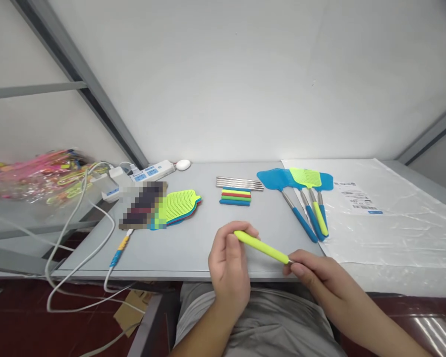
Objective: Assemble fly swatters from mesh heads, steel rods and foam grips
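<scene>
My left hand [230, 265] is closed round the far end of a yellow-green fly swatter handle [262, 246], its thumb along the tip. At the handle's other end a short bit of metal rod [291, 261] shows, pinched by my right hand [312, 272]; the rest of the rod is hidden by that hand. Beyond my hands lie a row of loose coloured handles [236, 196] and several metal rods [240, 183]. To the right, whole fly swatters [308, 177] with blue and yellow-green heads overlap in a fan.
Loose perforated swatter heads [180, 206] are stacked at left, beside a pixelated phone-like object [143, 203]. Behind are a power strip [152, 172] and white cables [78, 213]. A white plastic mailer [386, 218] covers the table's right side. Wrapped colourful items [44, 173] lie far left.
</scene>
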Demonstrator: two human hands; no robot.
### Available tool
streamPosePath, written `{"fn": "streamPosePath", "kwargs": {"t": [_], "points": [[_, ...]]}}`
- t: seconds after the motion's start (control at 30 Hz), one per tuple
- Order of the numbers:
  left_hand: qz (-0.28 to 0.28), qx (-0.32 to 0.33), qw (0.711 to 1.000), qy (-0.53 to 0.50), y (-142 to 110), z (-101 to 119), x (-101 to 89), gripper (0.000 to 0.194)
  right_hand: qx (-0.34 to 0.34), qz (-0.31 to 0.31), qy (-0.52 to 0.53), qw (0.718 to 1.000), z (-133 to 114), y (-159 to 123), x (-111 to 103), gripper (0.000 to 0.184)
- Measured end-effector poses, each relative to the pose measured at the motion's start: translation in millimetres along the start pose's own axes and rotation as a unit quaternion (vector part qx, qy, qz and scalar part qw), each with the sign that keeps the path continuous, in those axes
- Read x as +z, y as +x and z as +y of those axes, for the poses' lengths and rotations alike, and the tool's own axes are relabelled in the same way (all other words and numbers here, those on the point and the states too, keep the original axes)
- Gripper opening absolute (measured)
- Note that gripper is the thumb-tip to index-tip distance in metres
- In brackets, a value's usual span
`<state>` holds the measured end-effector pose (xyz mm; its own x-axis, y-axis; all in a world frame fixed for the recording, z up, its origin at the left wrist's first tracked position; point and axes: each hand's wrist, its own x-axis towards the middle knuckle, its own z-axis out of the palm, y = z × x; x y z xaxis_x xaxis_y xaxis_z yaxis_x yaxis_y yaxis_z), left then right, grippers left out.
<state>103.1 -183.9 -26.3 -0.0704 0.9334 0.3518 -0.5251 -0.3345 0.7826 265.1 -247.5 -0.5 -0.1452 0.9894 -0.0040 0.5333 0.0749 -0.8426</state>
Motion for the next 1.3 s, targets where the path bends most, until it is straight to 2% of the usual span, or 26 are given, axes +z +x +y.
{"fn": "streamPosePath", "kwargs": {"t": [0.13,0.33,0.5,0.63,0.7,0.77,0.9,0.97,1.1,1.2,1.3], "points": [[-0.063,0.022,0.996,0.059,11.2,-2.0,-13.1,0.022,-0.015,0.035,-0.040,0.998,2.2,0.5,-2.3,0.031],[-0.146,0.142,0.977,0.064,16.0,7.5,-22.3,0.014,-0.076,0.061,-0.121,0.988,1.0,-5.1,-7.4,0.025],[-0.174,0.148,0.973,0.035,8.2,18.0,-20.3,0.009,-0.165,0.097,-0.181,0.965,5.6,-6.4,-10.5,0.016],[-0.196,0.166,0.965,0.060,8.7,27.0,-22.5,0.007,-0.232,0.120,-0.222,0.939,5.3,-7.4,-12.4,0.013],[-0.236,0.147,0.958,0.070,13.7,37.1,-27.0,0.007,-0.255,0.130,-0.234,0.929,4.9,-7.7,-12.5,0.012],[-0.261,0.089,0.960,0.045,20.6,50.0,-32.3,0.018,-0.266,0.126,-0.245,0.924,6.0,-7.1,-11.6,0.010],[-0.173,-0.023,0.984,-0.018,34.8,66.4,-37.1,0.039,-0.261,0.090,-0.279,0.920,11.4,-2.9,-4.8,0.010],[-0.147,-0.057,0.987,-0.026,38.8,63.5,-36.0,0.043,-0.258,0.079,-0.308,0.912,13.2,-0.5,1.2,0.012],[-0.176,-0.123,0.976,-0.022,38.0,45.1,-31.4,0.053,-0.250,0.065,-0.356,0.898,11.0,2.4,12.4,0.017],[-0.147,-0.136,0.978,-0.054,35.4,38.1,-28.2,0.058,-0.244,0.073,-0.364,0.896,6.4,2.1,15.3,0.019],[-0.118,-0.129,0.980,-0.097,35.8,41.4,-25.4,0.066,-0.245,0.086,-0.372,0.891,0.9,0.6,15.6,0.018]]}}
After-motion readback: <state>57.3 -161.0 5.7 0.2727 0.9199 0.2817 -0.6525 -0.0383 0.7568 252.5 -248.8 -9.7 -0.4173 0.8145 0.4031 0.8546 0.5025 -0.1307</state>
